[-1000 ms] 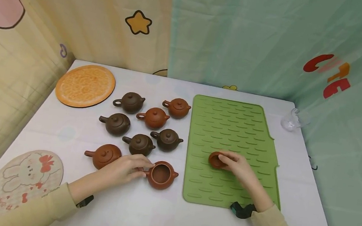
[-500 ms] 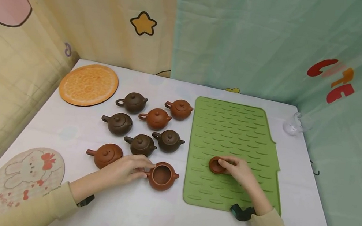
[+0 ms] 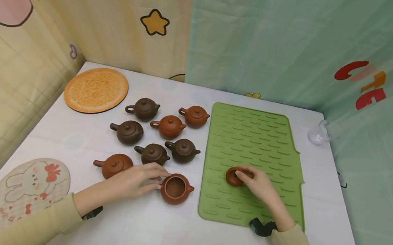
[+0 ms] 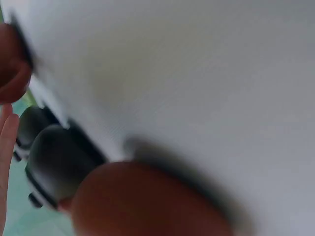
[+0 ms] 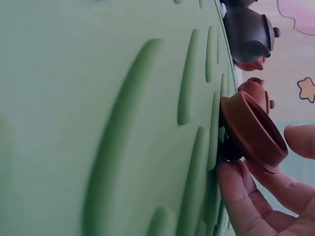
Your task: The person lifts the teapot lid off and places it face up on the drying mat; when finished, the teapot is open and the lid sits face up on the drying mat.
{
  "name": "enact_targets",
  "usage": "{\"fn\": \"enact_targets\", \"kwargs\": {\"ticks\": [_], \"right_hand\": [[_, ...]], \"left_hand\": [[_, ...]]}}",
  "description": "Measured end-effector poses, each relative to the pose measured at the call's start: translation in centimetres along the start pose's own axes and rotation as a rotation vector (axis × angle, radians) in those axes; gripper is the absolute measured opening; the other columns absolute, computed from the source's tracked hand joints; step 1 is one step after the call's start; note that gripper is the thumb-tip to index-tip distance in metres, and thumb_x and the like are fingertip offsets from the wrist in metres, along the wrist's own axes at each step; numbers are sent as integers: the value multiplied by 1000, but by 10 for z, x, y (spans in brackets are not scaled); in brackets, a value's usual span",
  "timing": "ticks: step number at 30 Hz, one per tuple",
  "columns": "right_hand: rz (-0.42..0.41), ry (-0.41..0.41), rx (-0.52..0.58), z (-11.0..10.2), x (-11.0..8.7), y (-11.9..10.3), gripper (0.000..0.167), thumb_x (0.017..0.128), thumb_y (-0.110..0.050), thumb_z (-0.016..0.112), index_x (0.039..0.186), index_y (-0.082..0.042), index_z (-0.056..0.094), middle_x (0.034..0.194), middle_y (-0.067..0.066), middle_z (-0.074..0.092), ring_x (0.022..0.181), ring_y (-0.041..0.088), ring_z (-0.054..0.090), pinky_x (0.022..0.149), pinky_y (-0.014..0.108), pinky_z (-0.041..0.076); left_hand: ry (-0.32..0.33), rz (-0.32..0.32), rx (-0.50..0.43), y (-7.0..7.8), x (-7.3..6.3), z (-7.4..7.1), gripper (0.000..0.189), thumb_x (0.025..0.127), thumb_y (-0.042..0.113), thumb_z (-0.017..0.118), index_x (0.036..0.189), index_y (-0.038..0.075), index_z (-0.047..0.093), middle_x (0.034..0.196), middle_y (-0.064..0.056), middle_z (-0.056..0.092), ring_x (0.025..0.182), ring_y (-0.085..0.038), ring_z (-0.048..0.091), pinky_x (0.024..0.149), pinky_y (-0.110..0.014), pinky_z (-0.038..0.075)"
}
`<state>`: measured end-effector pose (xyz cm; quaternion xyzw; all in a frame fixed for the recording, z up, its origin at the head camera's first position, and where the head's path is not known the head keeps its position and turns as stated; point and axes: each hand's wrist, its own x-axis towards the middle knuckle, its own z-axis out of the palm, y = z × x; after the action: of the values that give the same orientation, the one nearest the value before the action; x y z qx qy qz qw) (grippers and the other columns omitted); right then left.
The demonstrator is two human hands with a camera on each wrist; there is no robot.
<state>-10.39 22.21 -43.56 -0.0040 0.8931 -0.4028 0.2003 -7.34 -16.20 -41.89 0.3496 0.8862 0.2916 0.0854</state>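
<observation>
A lidless reddish-brown teapot [image 3: 175, 201] sits on the white table, its round mouth facing up. My left hand [image 3: 137, 181] is beside its handle, thumb and fingers spread apart; in the left wrist view straight fingers [image 4: 6, 142] are just off the handle [image 4: 19, 78]. Over the green mat [image 3: 218, 188], my right hand [image 3: 259, 185] pinches a reddish-brown teapot lid [image 3: 234, 176] turned hollow side up. In the right wrist view the lid [image 5: 251, 130] tilts close above the mat, thumb at its rim and fingers beneath.
Behind the left hand stand several lidded teapots, dark brown ones [image 3: 183, 152] and reddish ones [image 3: 169, 127]. One reddish teapot [image 3: 114, 165] is close by the left wrist. A bunny mat [image 3: 27, 192], an orange round mat [image 3: 95, 90] and a clear glass item [image 3: 319, 133] lie toward the edges.
The left fingers have loosened from the open teapot's handle and spread apart. The right hand still holds the lid over the mat, shifted slightly. The head view has moved a little.
</observation>
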Motion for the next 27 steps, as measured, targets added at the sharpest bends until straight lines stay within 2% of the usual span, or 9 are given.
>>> {"fn": "enact_targets", "kwargs": {"ticks": [5,8,11,14,19,23,27], "right_hand": [[-60,30,-35,-8,4,-10,48,101,-36,54,136,-3,56,132,21,61,122,39,57,96,51,49],[-110,55,-41,-12,8,-23,49,102,-38,53,138,-5,55,136,19,58,126,39,53,100,55,45],[-177,60,4,-8,16,-41,46,102,-36,54,137,-6,57,136,16,59,125,37,54,102,52,45],[-247,55,69,2,26,-61,42,101,-31,57,134,-6,59,133,14,61,122,33,58,102,47,47],[-316,34,154,24,45,-90,34,99,-23,61,126,-5,65,127,11,65,116,27,63,98,41,51],[-358,6,160,38,57,-107,30,97,-19,63,122,-2,67,124,12,68,114,26,64,98,37,52],[-368,-37,132,47,66,-117,29,97,-16,62,122,-2,67,124,13,67,112,28,65,95,37,54]], "left_hand": [[100,26,46,8,10,-29,32,92,18,70,124,15,68,122,2,65,98,-10,64,79,-28,54],[184,39,63,9,22,-49,32,90,15,72,122,13,69,116,1,68,95,-10,64,77,-30,55],[213,8,57,5,39,-63,28,90,12,71,118,10,70,114,-3,70,93,-14,67,78,-34,56],[179,-72,40,-3,55,-70,25,92,13,69,117,9,71,119,-6,69,102,-20,67,85,-38,55],[68,-166,16,-17,75,-70,27,95,16,66,120,7,69,126,-11,66,118,-27,61,96,-44,51],[-7,-192,13,-22,83,-67,29,94,14,67,122,8,69,125,-13,66,116,-27,61,95,-45,50],[-82,-198,54,-19,88,-67,31,93,15,68,124,8,68,124,-12,67,114,-27,62,94,-45,51]]}}
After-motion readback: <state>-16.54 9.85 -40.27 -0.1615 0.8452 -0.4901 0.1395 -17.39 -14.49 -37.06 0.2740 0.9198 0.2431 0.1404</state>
